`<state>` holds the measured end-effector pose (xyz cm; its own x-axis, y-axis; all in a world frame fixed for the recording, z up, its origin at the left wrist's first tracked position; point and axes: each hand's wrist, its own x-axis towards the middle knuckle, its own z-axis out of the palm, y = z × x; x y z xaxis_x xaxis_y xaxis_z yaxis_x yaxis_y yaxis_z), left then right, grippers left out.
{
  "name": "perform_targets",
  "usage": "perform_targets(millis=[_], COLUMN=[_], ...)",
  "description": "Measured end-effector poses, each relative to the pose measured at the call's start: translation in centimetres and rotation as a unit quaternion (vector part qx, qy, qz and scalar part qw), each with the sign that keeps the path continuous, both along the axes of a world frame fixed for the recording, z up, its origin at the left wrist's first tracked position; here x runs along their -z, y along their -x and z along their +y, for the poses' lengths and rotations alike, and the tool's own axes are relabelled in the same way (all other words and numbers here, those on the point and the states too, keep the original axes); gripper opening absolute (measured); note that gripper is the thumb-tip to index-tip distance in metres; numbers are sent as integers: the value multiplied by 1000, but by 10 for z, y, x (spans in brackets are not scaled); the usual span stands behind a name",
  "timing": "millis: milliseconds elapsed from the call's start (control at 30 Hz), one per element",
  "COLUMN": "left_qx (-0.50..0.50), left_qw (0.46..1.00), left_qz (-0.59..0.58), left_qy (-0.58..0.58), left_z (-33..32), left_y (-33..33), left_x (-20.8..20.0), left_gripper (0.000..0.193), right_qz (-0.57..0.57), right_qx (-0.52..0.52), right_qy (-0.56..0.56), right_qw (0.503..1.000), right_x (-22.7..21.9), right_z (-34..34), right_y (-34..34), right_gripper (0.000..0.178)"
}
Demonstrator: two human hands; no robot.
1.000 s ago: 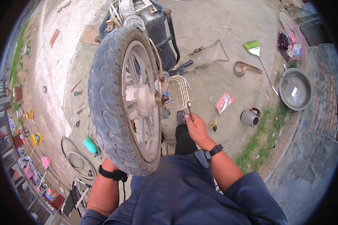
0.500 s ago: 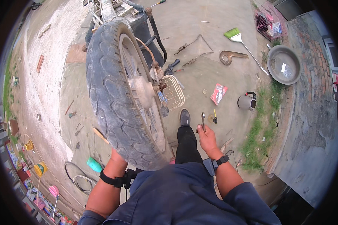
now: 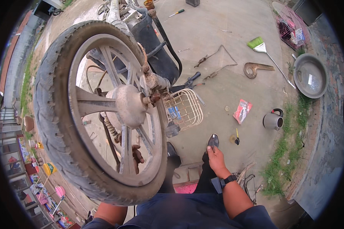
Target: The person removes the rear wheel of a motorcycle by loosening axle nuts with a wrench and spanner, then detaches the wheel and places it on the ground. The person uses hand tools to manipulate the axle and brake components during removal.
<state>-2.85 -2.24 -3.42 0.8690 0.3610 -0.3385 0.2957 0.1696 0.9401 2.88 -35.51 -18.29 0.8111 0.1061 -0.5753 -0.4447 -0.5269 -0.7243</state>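
A large wheel with a worn black tire and dusty cast spokes stands before me, attached to a motorbike-like vehicle. Through its spokes I see part of my left hand behind the wheel, fingers apart and slightly bent; the spoke and rim hide the rest. My right hand is closed around a small metal wrench, seen nearly end-on over my shoe. A rusty axle nut projects from the hub. Beside the wheel sits a cream wire basket with something blue in it.
To the right lie a red-and-white packet, a grey jug, a yellow-and-black tool, a rusty hooked bar, a green broom and a grey basin. A screwdriver lies at the far side.
My view has shifted, and the wheel now shows its spoked side more, further left. My left hand has come into sight through the spokes. The right hand still holds the wrench, now nearer my shoe.
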Motion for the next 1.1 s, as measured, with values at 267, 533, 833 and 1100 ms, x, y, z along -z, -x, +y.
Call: perform_targets(millis=[267, 533, 833, 1100], left_qx=[-27, -26, -113, -210], left_qw=[968, 943, 936, 948], left_qz=[190, 254, 184, -1], left_qy=[-161, -211, -279, -240], left_z=[-25, -23, 0, -29], left_y=[34, 63, 89, 119], left_x=[151, 260, 293, 242], left_gripper=[46, 52, 41, 29], right_qz=[-25, 7, -22, -24], right_qx=[50, 129, 112, 164], right_qy=[-59, -210, -375, -433], right_qw=[997, 969, 920, 886], right_x=[88, 135, 129, 114], right_z=[5, 11, 24, 21], right_y=[-17, -42, -70, -37], right_gripper=[38, 35, 44, 44])
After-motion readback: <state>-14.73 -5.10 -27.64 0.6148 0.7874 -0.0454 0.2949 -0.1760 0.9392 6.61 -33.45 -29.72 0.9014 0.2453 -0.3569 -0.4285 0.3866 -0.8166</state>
